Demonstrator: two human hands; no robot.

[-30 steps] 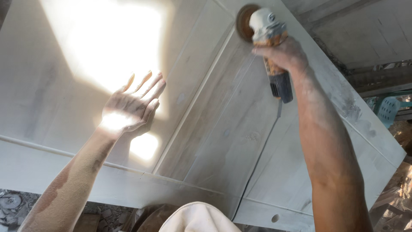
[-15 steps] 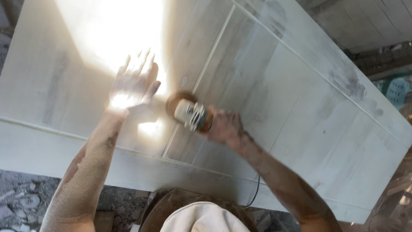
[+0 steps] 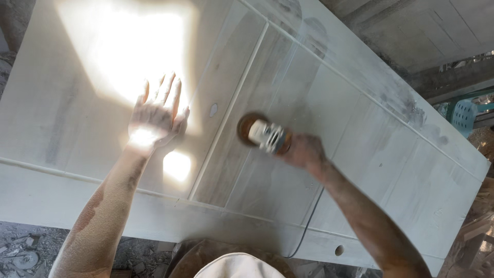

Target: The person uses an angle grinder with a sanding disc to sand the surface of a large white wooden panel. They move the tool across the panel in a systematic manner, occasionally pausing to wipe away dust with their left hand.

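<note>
We've got our right hand (image 3: pixel 303 150) wrapped tight round the body of a small angle grinder (image 3: pixel 265 135), fingers shut on it, w/ its round sanding disc pressed flat on a big pale door panel (image 3: pixel 360 128) lying flat in front of us. The grinder sits just right of the raised vertical moulding strip (image 3: pixel 231 108), roughly mid-panel. Left hand (image 3: pixel 154 116) lies palm-down, fingers spread wide & holding nothing, flat on the panel's left section, in a bright patch of sunlight. The grinder looks compact but fairly dense: hard casing, light-coloured head, darker body hidden in our grip, thin dark cord (image 3: pixel 309 226) trailing back toward us over the panel's near edge. We judge it wants a firm hold on the body behind the head, well off the disc, since a spinning disc tends to pull sideways. The door looks stiff & heavy, prob. wood under a chalky grey-white coat; surface matte, dusty, streaked, w/ darker smudges toward the far right. Raised thin strips split it into rectangular fields. A small round hole (image 3: pixel 338 250) shows near the close edge at right, & a small pale oval spot (image 3: pixel 213 109) left of the strip. Rubble & dusty floor (image 3: pixel 25 247) at lower left; a pale blue-green plastic basket (image 3: pixel 465 116) at far right.
</note>
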